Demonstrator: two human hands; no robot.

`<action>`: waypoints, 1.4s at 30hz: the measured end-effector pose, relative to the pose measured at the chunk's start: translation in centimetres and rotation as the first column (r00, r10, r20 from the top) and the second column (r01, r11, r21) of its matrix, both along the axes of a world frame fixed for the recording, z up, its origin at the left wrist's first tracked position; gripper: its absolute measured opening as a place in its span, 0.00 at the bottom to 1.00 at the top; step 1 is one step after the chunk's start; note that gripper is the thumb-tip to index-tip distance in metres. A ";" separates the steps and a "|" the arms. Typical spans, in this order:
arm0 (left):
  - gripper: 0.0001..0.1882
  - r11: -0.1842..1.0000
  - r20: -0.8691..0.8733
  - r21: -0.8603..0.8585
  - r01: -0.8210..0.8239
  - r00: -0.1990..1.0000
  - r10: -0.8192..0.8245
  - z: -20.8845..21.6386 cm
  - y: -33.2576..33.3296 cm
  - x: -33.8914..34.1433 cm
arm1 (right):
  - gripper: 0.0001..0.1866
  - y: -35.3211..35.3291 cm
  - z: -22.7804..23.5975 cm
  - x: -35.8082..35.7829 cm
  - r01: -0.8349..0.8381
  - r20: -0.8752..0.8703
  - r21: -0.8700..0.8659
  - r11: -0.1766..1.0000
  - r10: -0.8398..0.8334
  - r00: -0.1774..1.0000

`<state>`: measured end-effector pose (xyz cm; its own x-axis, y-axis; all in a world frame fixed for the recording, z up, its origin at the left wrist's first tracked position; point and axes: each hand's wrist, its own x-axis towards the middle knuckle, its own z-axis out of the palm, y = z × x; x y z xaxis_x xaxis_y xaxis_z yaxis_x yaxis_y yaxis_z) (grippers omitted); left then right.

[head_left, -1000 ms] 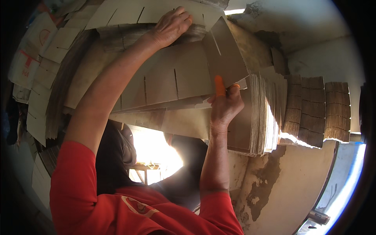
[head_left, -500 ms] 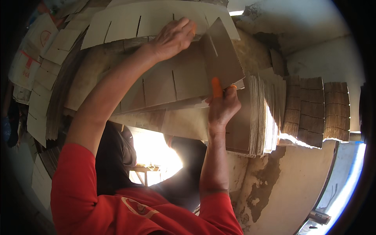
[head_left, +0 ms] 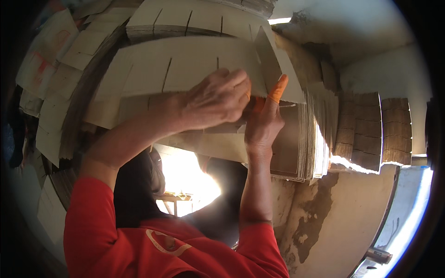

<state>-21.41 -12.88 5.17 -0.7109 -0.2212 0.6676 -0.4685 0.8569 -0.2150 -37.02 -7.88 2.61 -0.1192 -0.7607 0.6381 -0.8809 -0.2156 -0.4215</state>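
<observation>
A slotted cardboard sheet [head_left: 143, 69] slopes in front of me, pale with dark narrow cuts. My left hand [head_left: 220, 99] is closed at its near edge, knuckles up and slightly blurred; its fingertips are partly hidden. Close beside it, my right hand [head_left: 264, 123] grips the right end of the cardboard from below, an orange-covered finger pointing up. Above the right hand a brown cardboard panel [head_left: 270, 58] stands upright at an angle. Behind the sheet rests a stack of slotted cardboard [head_left: 204, 23]. Both hands wear orange finger covers.
Packed cardboard sheets [head_left: 301, 143] stand on edge just right of my right hand. Beyond them, brown slotted bundles [head_left: 368, 132] line the wall. More cardboard [head_left: 88, 51] is piled at the left. A peeling wall [head_left: 320, 222] rises at the right.
My left hand has moved from the far stack toward me and right, close to the right hand. A slotted sheet now lies nearer, apart from the stack. The right hand's orange-covered finger points more upward.
</observation>
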 end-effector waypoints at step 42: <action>0.08 0.701 0.129 0.576 -0.421 0.893 0.431 -3.7 -1.5 15.6 | 0.12 8.9 0.7 -15.2 0.532 -0.378 0.428 0.731 -0.390 0.840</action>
<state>-5.78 -14.36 1.44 -0.4367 -0.8407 0.3202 -0.8132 0.5211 0.2593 -52.19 0.99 3.33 -0.4351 -0.8668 0.2436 -0.9003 0.4222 -0.1058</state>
